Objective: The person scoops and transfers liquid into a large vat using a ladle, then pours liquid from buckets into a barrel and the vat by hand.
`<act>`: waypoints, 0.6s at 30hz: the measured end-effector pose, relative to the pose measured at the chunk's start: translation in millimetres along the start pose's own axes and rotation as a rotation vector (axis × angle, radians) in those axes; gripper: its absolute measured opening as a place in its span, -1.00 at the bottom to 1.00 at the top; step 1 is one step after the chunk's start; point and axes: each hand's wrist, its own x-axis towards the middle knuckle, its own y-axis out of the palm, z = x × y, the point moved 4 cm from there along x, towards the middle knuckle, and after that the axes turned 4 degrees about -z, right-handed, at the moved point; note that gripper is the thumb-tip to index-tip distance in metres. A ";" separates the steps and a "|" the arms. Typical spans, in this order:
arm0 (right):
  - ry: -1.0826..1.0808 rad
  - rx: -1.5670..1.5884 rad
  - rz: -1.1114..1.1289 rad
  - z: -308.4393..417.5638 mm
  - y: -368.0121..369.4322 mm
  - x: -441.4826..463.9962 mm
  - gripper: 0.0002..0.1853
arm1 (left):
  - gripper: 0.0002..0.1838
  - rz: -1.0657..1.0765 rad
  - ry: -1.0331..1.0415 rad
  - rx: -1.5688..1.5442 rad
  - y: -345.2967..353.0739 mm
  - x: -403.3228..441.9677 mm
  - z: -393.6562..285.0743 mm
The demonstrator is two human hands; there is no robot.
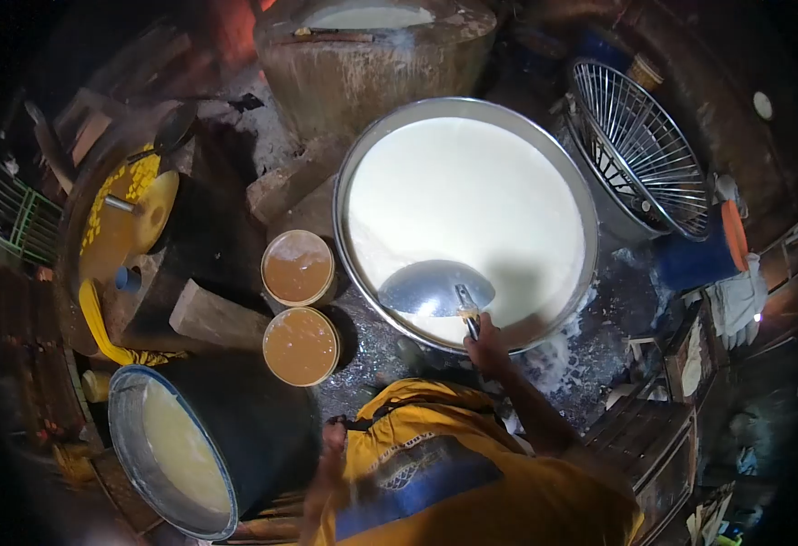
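Note:
My right hand (483, 346) is closed round the short handle of a large, shallow metal ladle (424, 289). Its shiny round bowl lies at the near side of a wide metal tub (342, 232), on or just above the milky white liquid (463, 200) filling it. My left hand (333, 435) is by my waist at the edge of my yellow shirt, fingers curled; what they hold, if anything, is hidden. Nearest to it are a tall dark barrel (267, 437) with pale liquid inside and two round tubs of brown liquid, the upper tub (297, 267) and the lower tub (301, 346).
Behind the wide tub stands a big vat (372, 82), with an orange glow beside it. A wire basket (640, 150) and a blue bucket (695, 255) are on the right. Yellow pieces float in a brown-liquid basin (108, 250) on the left, near a yellow cloth (99, 323).

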 end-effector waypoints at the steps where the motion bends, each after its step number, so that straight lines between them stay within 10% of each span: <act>1: -0.052 -0.023 0.005 4.4 -10.5 -5.1 -0.63 | -0.74 -0.050 0.109 -0.018 -3.3 -0.5 -4.9; 3: -0.122 -0.022 0.035 17.7 -30.8 -15.2 -0.63 | -0.74 -0.085 -0.644 -0.410 11.5 -6.6 26.6; 5: -0.138 0.002 0.047 23.4 -47.2 -24.6 -0.62 | -0.72 0.106 -0.358 0.024 -3.1 -0.1 30.8; 9: -0.069 -0.070 0.130 28.6 -73.0 -37.1 -0.59 | -0.63 0.037 -0.650 -0.037 4.9 7.6 22.8; 18: 0.248 -0.343 0.057 -57.0 -124.4 -63.9 -0.51 | -0.65 0.012 -0.580 -0.235 9.7 17.8 39.0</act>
